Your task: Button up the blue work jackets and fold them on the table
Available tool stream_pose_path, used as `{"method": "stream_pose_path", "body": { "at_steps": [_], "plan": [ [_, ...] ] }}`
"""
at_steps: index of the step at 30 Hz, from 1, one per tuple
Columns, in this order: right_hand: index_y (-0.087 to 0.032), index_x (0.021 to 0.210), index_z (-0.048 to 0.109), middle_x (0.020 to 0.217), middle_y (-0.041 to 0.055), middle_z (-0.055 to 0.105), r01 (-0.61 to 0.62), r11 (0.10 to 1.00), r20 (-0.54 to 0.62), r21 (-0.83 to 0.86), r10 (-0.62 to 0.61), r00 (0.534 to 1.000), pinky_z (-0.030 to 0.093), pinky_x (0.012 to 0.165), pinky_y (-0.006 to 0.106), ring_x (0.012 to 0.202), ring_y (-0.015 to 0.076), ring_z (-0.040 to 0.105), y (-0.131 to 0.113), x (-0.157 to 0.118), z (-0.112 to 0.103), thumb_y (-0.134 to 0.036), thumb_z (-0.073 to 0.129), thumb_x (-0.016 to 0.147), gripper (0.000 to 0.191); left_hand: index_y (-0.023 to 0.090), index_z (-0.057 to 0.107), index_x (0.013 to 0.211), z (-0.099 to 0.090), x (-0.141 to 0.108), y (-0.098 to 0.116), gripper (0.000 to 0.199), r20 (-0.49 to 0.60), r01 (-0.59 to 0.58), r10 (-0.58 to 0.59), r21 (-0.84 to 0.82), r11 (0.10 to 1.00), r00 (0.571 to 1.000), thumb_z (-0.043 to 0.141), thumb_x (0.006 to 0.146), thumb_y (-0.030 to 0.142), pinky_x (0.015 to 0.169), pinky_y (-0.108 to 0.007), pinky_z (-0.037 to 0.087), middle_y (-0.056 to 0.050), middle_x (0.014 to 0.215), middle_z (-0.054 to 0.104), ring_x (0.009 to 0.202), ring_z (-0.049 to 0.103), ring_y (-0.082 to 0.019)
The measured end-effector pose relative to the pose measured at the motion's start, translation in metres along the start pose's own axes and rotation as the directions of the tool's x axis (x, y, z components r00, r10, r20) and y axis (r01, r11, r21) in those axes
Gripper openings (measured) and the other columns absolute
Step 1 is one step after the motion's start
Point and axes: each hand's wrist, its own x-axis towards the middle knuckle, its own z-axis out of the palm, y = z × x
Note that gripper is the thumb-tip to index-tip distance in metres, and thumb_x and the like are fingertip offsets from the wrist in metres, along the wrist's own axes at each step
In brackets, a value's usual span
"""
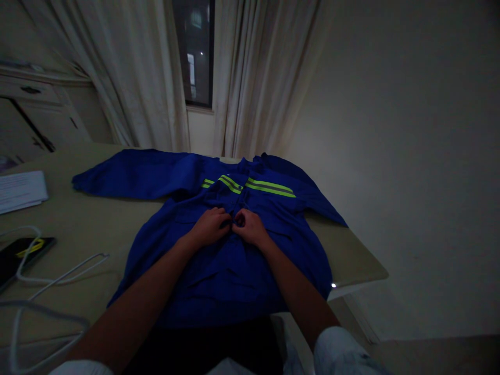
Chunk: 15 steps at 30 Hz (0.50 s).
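Observation:
A blue work jacket point(222, 265) with yellow-green and grey stripes across the chest lies spread over the table, its collar at the far side and its hem towards me. One sleeve stretches out to the left, the other slopes down to the right. At the middle of the front, my left hand point(213, 225) and my right hand point(249, 225) meet fingertip to fingertip. Both pinch the cloth along the front opening. The fingers cover whatever small fastening lies there, so I cannot make it out.
The table point(351, 255) has its right corner beside a bare wall. On the left lie a stack of papers point(23, 190), a dark phone point(23, 255) and a looping white cable point(58, 281). Curtains point(148, 78) hang behind the table, and a cabinet point(42, 104) stands at the far left.

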Motion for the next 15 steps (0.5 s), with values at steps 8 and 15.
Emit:
{"method": "stream_pose_path", "body": {
  "at_steps": [8, 15],
  "plan": [
    [-0.021, 0.104, 0.071, 0.104, 0.0063, 0.072, 0.084, 0.888, 0.055, -0.452, -0.066, 0.996, 0.047, 0.079, 0.028, 0.096, 0.0203, 0.067, -0.018, -0.007, -0.004, -0.031, 0.064, 0.095, 0.015, 0.020, 0.071, 0.089, -0.007, -0.001, 0.005, 0.016, 0.002, 0.020, -0.021, 0.102, 0.995, 1.000, 0.059, 0.094, 0.031, 0.082, -0.039, 0.046, -0.009, 0.094, 0.070, 0.095, 0.065, -0.027],
    [-0.020, 0.104, 0.071, 0.103, 0.0090, 0.071, 0.170, 0.781, 0.049, -0.601, -0.177, 0.983, 0.044, 0.080, 0.032, 0.095, 0.0227, 0.066, -0.027, -0.014, -0.004, -0.026, 0.058, 0.099, 0.015, 0.019, 0.069, 0.083, -0.023, 0.000, 0.017, 0.016, 0.014, 0.041, -0.045, 0.199, 0.979, 0.999, 0.061, 0.090, 0.031, 0.085, -0.040, 0.045, -0.010, 0.092, 0.073, 0.093, 0.069, -0.027]
  ]
}}
